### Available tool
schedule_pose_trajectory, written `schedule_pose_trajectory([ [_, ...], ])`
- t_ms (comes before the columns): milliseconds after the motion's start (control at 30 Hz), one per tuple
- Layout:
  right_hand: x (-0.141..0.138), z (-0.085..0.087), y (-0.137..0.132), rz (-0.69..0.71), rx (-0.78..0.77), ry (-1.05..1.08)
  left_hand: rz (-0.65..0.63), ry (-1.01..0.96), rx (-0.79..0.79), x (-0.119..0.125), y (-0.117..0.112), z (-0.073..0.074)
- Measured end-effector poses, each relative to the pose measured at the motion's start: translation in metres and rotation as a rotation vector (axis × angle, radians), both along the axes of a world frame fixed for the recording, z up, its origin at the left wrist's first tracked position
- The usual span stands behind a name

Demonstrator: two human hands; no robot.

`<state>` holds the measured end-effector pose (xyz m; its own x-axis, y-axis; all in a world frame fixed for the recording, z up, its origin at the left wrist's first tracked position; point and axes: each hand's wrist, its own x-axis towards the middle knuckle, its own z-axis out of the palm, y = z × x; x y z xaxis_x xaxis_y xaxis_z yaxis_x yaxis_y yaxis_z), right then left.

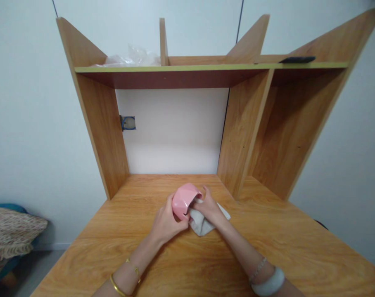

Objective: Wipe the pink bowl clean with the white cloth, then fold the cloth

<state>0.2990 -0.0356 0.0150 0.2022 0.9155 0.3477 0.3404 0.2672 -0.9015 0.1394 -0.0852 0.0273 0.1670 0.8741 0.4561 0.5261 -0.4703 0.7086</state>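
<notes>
A glossy pink faceted bowl (183, 199) is tilted on its side above the desk, its mouth toward the right. My left hand (169, 220) grips it from the left and below, thumb near the rim. At the opening, my right hand (207, 205) has its fingers partly inside the bowl, closed on a light grey cloth (201, 225). Part of the cloth hangs below my right hand, and a corner shows to the right of the wrist. The fingertips inside the bowl are hidden.
Under my hands spreads a wooden desk (138, 264). A hutch with an upper shelf (175, 69) stands behind, holding a clear plastic bag (131, 57) and a flat black object (297, 60). An open wall socket box (128, 123) shows at the back. A patterned cloth (15, 229) lies at far left.
</notes>
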Motion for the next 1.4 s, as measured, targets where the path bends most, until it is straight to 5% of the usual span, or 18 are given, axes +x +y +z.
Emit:
schedule_pose_trajectory([
  [167, 0.005, 0.019, -0.015, -0.092, -0.03, -0.311, 0.079, 0.103, 0.0, -0.001, 0.001, 0.001],
  [333, 0.006, 0.018, -0.021, 0.105, 0.086, -0.343, 0.091, 0.17, 0.001, -0.006, 0.001, 0.002],
  [433, 0.004, 0.014, -0.021, 0.189, 0.098, -0.298, 0.101, 0.167, -0.013, -0.009, 0.002, 0.003],
  [567, 0.001, 0.013, -0.02, 0.132, 0.017, -0.176, 0.057, 0.052, -0.026, -0.012, 0.006, 0.002],
  [767, 0.001, 0.007, -0.01, 0.013, 0.069, 0.06, -0.121, -0.19, -0.097, -0.003, 0.007, -0.006],
  [900, -0.006, 0.003, -0.009, 0.078, 0.061, 0.228, -0.214, -0.298, -0.068, 0.005, 0.004, -0.01],
  [1033, -0.016, 0.004, -0.015, 0.191, -0.054, 0.325, -0.151, -0.36, -0.007, 0.004, 0.004, -0.008],
  [1233, -0.024, 0.004, -0.01, 0.365, -0.028, 0.269, -0.052, -0.135, 0.059, -0.003, 0.002, -0.001],
  [1400, -0.008, 0.007, -0.004, 0.075, -0.101, 0.06, -0.016, -0.029, 0.028, -0.001, -0.004, 0.004],
])
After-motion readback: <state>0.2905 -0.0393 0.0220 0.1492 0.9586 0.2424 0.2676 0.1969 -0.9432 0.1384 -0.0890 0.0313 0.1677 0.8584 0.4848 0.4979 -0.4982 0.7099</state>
